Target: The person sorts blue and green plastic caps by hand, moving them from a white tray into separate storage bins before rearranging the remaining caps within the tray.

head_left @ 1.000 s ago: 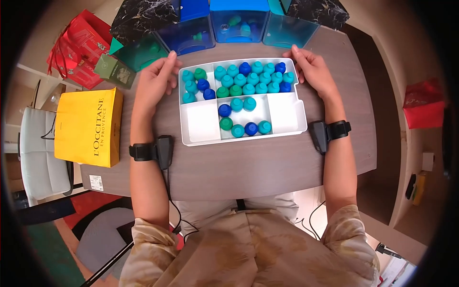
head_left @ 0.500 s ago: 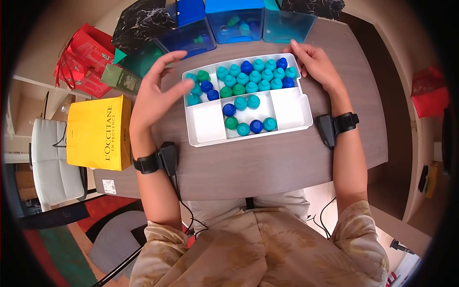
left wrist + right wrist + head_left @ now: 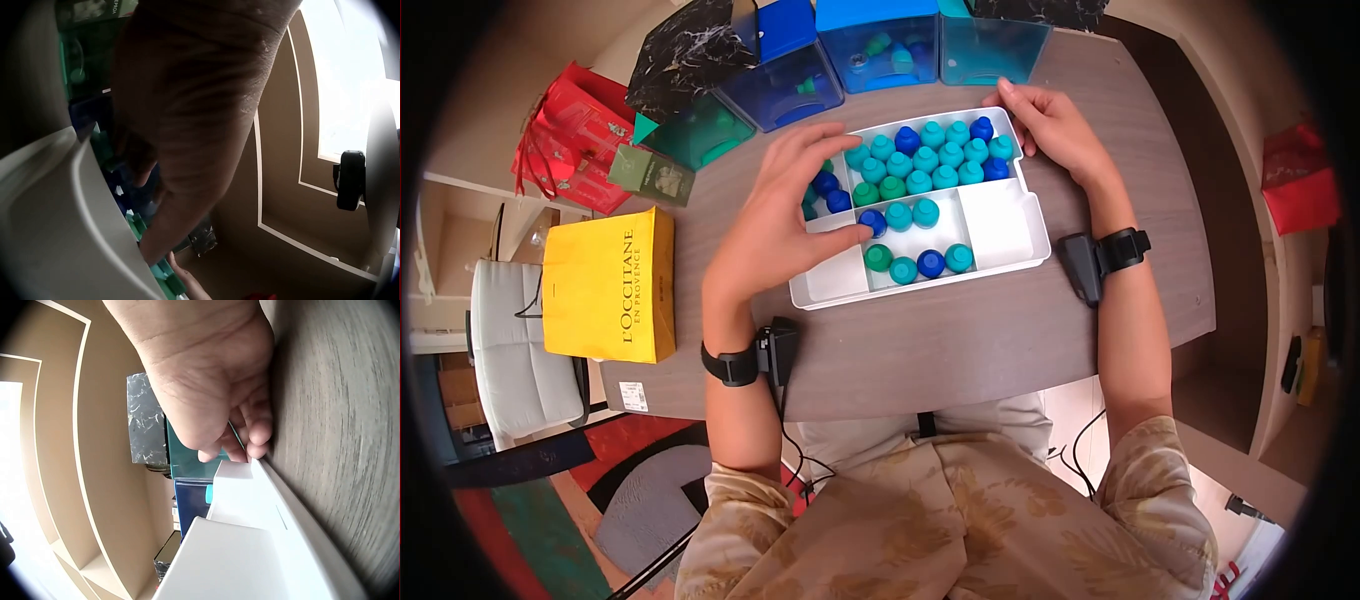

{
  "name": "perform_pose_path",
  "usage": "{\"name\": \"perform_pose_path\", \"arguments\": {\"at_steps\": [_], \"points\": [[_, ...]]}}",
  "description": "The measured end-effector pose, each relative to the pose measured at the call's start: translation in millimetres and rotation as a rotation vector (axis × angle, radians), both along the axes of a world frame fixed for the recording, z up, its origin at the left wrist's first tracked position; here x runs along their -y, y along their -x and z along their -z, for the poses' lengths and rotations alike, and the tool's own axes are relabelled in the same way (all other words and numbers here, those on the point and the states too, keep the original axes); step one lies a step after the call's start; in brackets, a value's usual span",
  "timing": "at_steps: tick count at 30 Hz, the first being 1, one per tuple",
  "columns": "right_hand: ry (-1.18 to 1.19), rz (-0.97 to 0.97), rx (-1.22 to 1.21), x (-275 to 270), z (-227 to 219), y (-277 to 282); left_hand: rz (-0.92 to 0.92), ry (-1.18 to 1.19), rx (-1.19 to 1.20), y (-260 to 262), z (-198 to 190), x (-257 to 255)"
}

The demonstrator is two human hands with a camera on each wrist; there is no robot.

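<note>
In the head view, my left hand (image 3: 775, 215) is over the left part of a white divided tray (image 3: 1008, 225), thumb and fingers spread apart. Its thumb tip lies right at a dark blue knobbed piece (image 3: 874, 222) in the front middle compartment, while the fingers reach over the back left compartment and hide part of its pieces. My right hand (image 3: 1055, 130) lies on the table at the tray's back right corner, its fingers loosely bent. In the right wrist view, the fingertips (image 3: 257, 450) are right at the tray's corner.
Behind the tray stand a blue bin (image 3: 878, 55), a teal bin (image 3: 992, 52), a dark blue bin (image 3: 788, 85) and a green bin (image 3: 708, 128). A yellow bag (image 3: 605, 290), a small green box (image 3: 652, 174) and a red bag (image 3: 570, 140) are on the left.
My left hand has moved from beside the tray's left edge to the right, over the tray, with its thumb now at a blue piece. My right hand stays at the tray's corner.
</note>
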State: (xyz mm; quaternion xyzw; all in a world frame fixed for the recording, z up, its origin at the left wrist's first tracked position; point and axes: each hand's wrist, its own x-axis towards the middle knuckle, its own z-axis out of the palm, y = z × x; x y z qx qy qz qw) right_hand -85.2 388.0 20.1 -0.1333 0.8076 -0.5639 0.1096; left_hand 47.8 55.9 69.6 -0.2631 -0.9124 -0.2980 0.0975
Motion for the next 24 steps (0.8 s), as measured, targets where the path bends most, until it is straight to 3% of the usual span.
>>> {"name": "perform_pose_path", "arguments": {"at_steps": [11,14,17,20,24], "points": [[0.008,-0.002,0.006,-0.7,5.1,2.6,-0.039,-0.037,-0.028,-1.0,6.1,-9.9],[0.007,-0.006,0.000,-1.3,3.8,1.1,-0.042,-0.090,-0.136,-1.5,-1.7,-10.3],[0.001,0.006,-0.001,-0.3,1.9,0.3,-0.087,-0.266,0.116,-10.9,-20.4,-8.1],[-0.017,0.007,-0.017,-0.4,1.6,-1.0,0.000,-0.318,0.177,-22.2,-24.6,-18.4],[-0.012,0.000,-0.014,-1.8,6.3,1.9,0.168,-0.204,0.119,-25.5,-20.3,-36.5]]}}
